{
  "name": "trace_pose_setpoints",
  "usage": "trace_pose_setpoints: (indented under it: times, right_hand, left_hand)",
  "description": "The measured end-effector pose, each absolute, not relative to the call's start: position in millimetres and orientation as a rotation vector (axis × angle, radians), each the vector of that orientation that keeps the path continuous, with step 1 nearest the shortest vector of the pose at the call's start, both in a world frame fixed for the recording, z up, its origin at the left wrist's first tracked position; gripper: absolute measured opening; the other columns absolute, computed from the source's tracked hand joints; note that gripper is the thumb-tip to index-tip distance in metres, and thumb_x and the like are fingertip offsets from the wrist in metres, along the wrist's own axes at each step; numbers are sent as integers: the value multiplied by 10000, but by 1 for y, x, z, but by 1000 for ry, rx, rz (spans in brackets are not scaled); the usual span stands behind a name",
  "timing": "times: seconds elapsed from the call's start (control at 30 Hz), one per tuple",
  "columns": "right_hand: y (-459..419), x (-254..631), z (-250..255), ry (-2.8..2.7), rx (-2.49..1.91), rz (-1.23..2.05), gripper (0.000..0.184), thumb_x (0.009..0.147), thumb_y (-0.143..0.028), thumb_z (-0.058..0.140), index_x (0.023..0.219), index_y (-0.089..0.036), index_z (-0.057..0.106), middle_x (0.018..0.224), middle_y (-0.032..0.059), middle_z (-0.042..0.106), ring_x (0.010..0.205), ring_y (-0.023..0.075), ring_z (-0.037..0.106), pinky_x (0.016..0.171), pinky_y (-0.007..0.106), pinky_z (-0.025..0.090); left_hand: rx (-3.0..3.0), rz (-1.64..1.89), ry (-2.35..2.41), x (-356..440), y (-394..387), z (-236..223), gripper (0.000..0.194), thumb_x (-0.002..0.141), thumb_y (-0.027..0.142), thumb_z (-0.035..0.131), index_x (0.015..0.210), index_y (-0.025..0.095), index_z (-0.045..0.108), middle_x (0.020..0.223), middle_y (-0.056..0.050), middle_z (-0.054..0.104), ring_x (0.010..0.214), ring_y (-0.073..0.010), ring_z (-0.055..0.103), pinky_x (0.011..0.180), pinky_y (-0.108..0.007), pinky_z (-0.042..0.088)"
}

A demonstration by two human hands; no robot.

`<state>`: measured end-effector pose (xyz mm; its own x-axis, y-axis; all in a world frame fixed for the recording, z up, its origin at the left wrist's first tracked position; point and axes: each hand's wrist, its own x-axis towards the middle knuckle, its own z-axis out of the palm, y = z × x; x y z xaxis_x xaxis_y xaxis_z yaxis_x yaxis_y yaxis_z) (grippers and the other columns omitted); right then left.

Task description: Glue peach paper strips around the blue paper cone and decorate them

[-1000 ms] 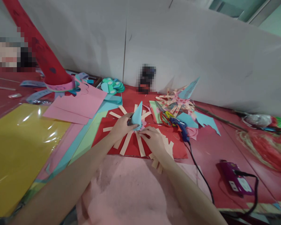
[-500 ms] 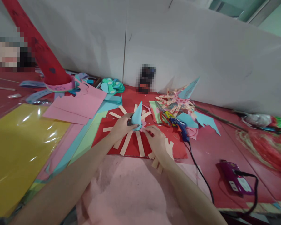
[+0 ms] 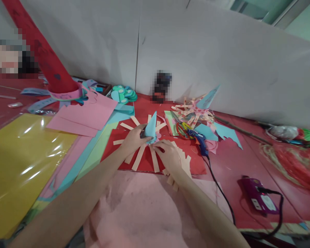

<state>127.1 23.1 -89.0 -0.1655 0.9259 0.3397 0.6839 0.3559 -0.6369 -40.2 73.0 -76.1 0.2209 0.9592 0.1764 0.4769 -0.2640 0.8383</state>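
A light-blue paper cone (image 3: 151, 128) stands point up at the middle of a ring of beige paper strips (image 3: 138, 159) that fan outward over a red sheet (image 3: 181, 139). My left hand (image 3: 134, 138) is wrapped round the cone's left side, thumb across its front near the base. At the base's right front, my right hand (image 3: 167, 154) has its thumb and fingertips pinched together by a pink paper band (image 3: 158, 137); whether the band's edge lies between them is too small to tell. More loose beige strips (image 3: 185, 162) lie beneath and beside my right wrist.
To the right lie a blue glue gun (image 3: 200, 140), scissors (image 3: 182, 130) and a purple power box (image 3: 259, 196) with a black cable. A finished-looking cone with strips (image 3: 206, 100) stands behind. Pink sheets (image 3: 85, 115) and a yellow sheet (image 3: 28, 165) are left, near a tall red cone (image 3: 51, 65).
My right hand's fingertips shifted slightly right along the cone's base, then came back left and down. My left hand has kept its hold on the cone.
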Motion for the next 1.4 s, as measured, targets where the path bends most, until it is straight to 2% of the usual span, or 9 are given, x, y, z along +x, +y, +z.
trace_pose_setpoints:
  times: [0.2, 0.5, 0.67, 0.77, 0.93, 1.2, 1.4]
  right_hand:
    - [24, 127, -94, -1986, -1415, 365, 182, 833, -154, 552, 772, -237, 702, 843, 26, 669, 777, 170, 583, 674, 293, 462]
    - [21, 123, -92, -2022, -1424, 309, 182, 852, -192, 526, 780, -246, 683, 859, 36, 672, 792, 186, 583, 693, 318, 458]
    - [21, 124, -89, -1898, -1484, 382, 140, 853, -203, 531, 817, -228, 664, 858, 35, 679, 826, 188, 600, 746, 316, 461]
    - [21, 124, -87, -1777, -1556, 486, 101, 850, -265, 550, 857, -221, 640, 882, 33, 684, 832, 186, 604, 753, 319, 460]
    - [24, 122, -93, -1774, -1570, 556, 115, 814, -318, 586, 762, -217, 569, 762, 17, 634, 743, 179, 576, 668, 301, 441]
    - [25, 120, -95, -1839, -1547, 444, 180, 835, -314, 554, 688, -219, 509, 750, 24, 588, 731, 179, 540, 667, 307, 430]
    - [26, 121, -96, -1830, -1527, 487, 151, 839, -297, 547, 706, -224, 536, 745, 20, 597, 734, 183, 549, 677, 315, 438]
  left_hand:
    - [1853, 932, 1329, -40, 73, -75, 428, 729, 289, 649, 1129, 180, 542, 1055, -60, 655, 916, -214, 622, 789, -340, 499]
    - [1856, 926, 1327, -40, 72, -73, 424, 728, 296, 650, 1121, 174, 547, 1049, -59, 655, 905, -217, 624, 774, -329, 496]
    - [1851, 947, 1322, -41, 73, -74, 417, 733, 288, 649, 1120, 171, 546, 1060, -57, 652, 922, -211, 624, 783, -317, 498]
    - [1851, 943, 1329, -40, 72, -74, 423, 732, 283, 650, 1125, 171, 542, 1070, -60, 651, 934, -213, 622, 802, -329, 498]
    - [1831, 937, 1320, -40, 71, -73, 433, 735, 261, 646, 1145, 174, 538, 1101, -64, 646, 972, -213, 617, 830, -331, 495]
    - [1846, 935, 1321, -40, 72, -74, 404, 733, 269, 640, 1118, 183, 553, 1063, -53, 659, 943, -216, 626, 815, -339, 501]
    - [1852, 955, 1301, -41, 73, -77, 413, 738, 270, 642, 1131, 185, 547, 1090, -54, 649, 965, -209, 619, 825, -329, 496]
